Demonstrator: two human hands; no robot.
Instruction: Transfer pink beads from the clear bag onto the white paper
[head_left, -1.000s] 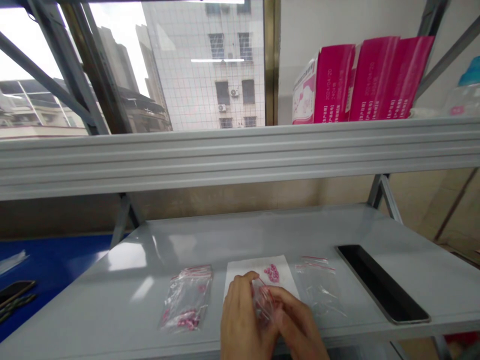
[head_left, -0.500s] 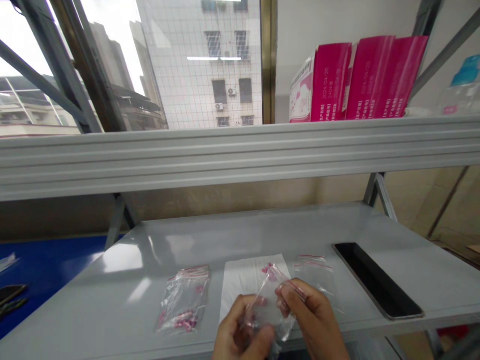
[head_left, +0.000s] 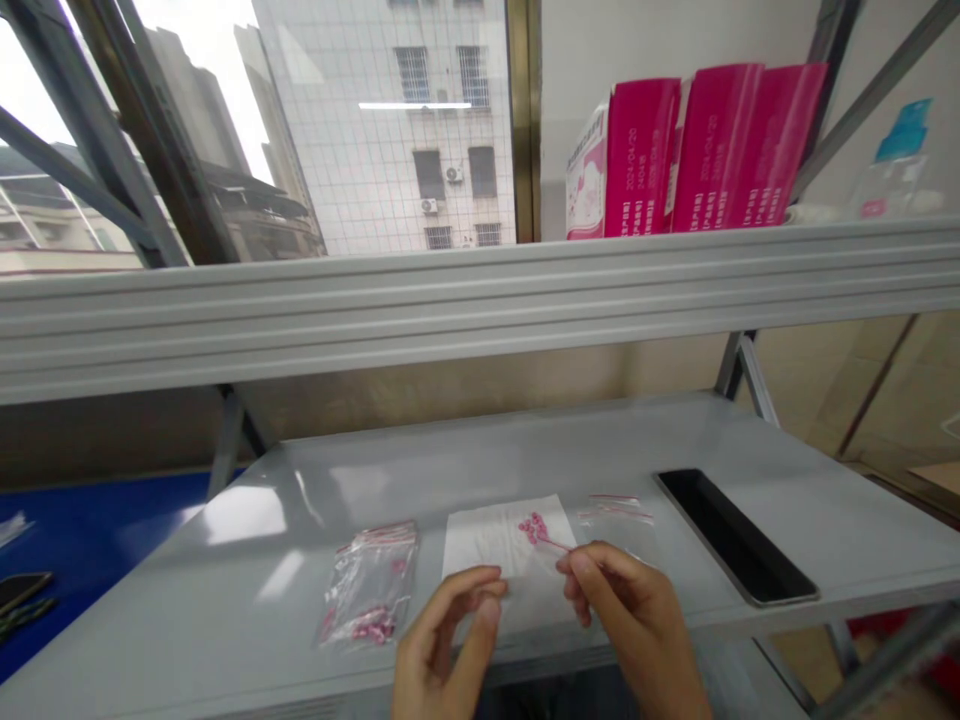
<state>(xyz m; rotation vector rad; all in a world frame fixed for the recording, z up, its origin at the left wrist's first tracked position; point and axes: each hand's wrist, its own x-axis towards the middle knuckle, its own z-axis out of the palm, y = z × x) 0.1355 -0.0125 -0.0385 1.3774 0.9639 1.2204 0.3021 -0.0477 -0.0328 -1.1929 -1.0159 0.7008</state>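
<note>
My right hand [head_left: 626,610] pinches the pink-striped top edge of a clear zip bag [head_left: 553,544]; most of this bag is too transparent to make out. My left hand [head_left: 457,630] is just left of it, thumb and fingers curved and apart, with nothing visible between them. Beyond the hands, a white sheet of paper [head_left: 480,535] lies on the shelf, bearing a small heap of pink pieces [head_left: 533,527]. To the left lies a stack of clear zip bags [head_left: 371,580] with pink pieces inside. Flat clear zip bags [head_left: 619,518] lie right of the paper.
A dark phone-like slab [head_left: 735,535] lies on the grey shelf [head_left: 315,500] at right. Above runs a grey metal beam [head_left: 450,310], with pink boxes [head_left: 712,150] and a blue-topped bottle [head_left: 896,155] on the upper level. A blue surface [head_left: 112,520] is at far left.
My left hand has let go of the clear bag and moved left, fingers parting. My right hand keeps its pinch at the bag's edge. The view has shifted slightly.
</note>
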